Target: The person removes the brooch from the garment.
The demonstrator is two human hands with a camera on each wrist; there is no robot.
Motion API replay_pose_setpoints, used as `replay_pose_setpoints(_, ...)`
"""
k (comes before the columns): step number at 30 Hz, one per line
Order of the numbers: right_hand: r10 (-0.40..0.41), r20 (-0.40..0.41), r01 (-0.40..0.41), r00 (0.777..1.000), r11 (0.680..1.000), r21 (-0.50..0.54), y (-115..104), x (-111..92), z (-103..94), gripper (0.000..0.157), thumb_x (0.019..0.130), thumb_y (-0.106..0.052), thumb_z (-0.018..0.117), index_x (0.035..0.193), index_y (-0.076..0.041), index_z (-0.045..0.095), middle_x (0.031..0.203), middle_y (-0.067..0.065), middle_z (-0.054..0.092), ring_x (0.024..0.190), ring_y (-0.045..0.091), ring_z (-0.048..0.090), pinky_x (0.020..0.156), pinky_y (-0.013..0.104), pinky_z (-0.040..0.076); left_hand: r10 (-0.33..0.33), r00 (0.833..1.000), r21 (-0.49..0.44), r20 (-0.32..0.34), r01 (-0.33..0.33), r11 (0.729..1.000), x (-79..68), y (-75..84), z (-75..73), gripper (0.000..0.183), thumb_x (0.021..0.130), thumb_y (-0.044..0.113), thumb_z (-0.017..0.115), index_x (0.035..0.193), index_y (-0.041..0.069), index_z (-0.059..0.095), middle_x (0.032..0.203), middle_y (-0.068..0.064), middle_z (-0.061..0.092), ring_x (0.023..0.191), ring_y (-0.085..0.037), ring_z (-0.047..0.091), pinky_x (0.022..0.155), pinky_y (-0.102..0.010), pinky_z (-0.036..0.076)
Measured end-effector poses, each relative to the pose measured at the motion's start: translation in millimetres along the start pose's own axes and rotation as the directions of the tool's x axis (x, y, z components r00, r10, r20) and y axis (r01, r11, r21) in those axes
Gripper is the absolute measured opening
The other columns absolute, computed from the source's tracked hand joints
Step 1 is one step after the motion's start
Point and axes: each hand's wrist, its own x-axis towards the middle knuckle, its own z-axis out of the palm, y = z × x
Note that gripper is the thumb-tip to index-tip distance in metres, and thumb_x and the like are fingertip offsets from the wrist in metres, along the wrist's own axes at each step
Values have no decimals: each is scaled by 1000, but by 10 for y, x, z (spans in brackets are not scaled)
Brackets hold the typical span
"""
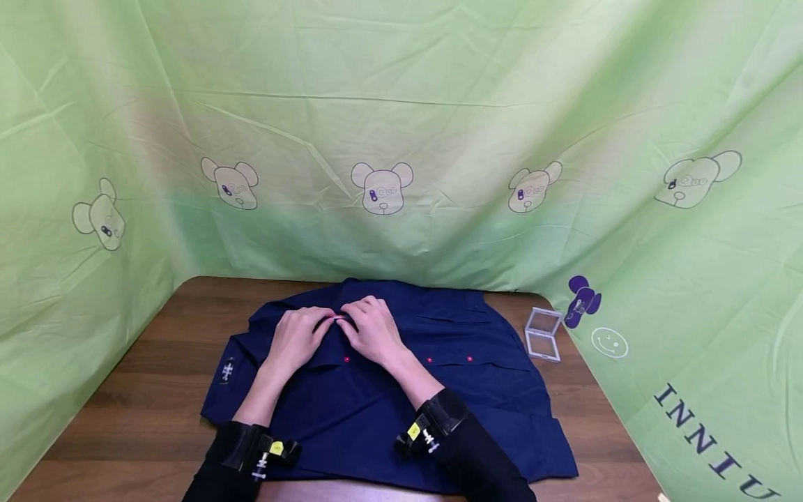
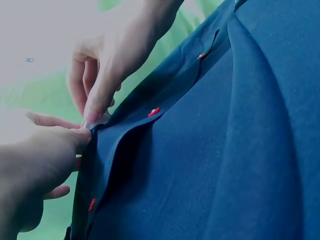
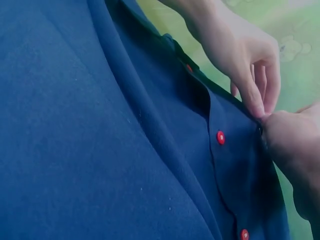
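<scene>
A navy shirt [image 1: 401, 432] lies spread over the table, with red buttons [image 1: 429, 360] along its front opening. My left hand [image 1: 297, 338] and right hand [image 1: 373, 328] meet at the cloth edge above this row, fingertips almost touching. In the left wrist view, the right hand [image 2: 115, 55] pinches the fold from above, while the left hand [image 2: 40, 155] grips it from the side. The right wrist view has the left hand [image 3: 245, 55] pinching the same edge beside the right hand [image 3: 295, 145]. A small pinkish-white sliver shows between the fingertips, too small to identify.
A clear plastic case [image 1: 543, 335] stands opened at the table's right edge. On the shirt's left end is a black-and-white label [image 1: 228, 371]. Green printed curtain [image 1: 385, 244] hangs behind and beside the wooden table [image 1: 134, 390].
</scene>
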Motion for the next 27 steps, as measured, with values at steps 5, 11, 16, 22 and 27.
replay_pose_setpoints(5,-41,6,41,999,998,-56,-42,30,-7,20,96,-25,72,106,-10,79,95,2,76,96,21,63,86,39,48,45,999,58,-8,-45,997,-2,19,0,11,92,16,76,100,10,81,100,-6,79,89,-27,71,77,-49,52)
replay_pose_setpoints(11,-79,-1,78,997,991,-109,-66,35,7,18,99,-25,68,101,-12,80,92,0,76,93,20,62,85,39,49,81,997,97,2,-81,992,0,17,6,12,93,16,75,100,9,81,100,-5,79,88,-24,71,78,-48,52)
replay_pose_setpoints(16,-83,30,86,996,989,-120,-65,45,2,19,101,-24,65,98,-12,79,91,0,76,92,21,62,83,38,49,112,993,108,-25,-108,988,1,13,19,12,92,17,77,98,8,81,97,-6,79,86,-24,71,76,-47,52)
replay_pose_setpoints(22,-82,68,91,994,986,-138,-66,48,-4,20,102,-24,63,99,-13,79,92,-1,76,91,21,61,78,36,47,112,994,121,-19,-109,987,-1,16,17,12,91,16,77,98,8,81,97,-5,80,86,-24,71,75,-46,52)
replay_pose_setpoints(27,-104,58,112,993,982,-154,-71,64,-3,19,101,-23,63,96,-13,78,90,-1,76,89,21,61,74,35,46,113,993,125,-19,-110,986,-3,9,19,11,91,16,77,98,8,81,97,-5,80,87,-24,71,75,-46,52)
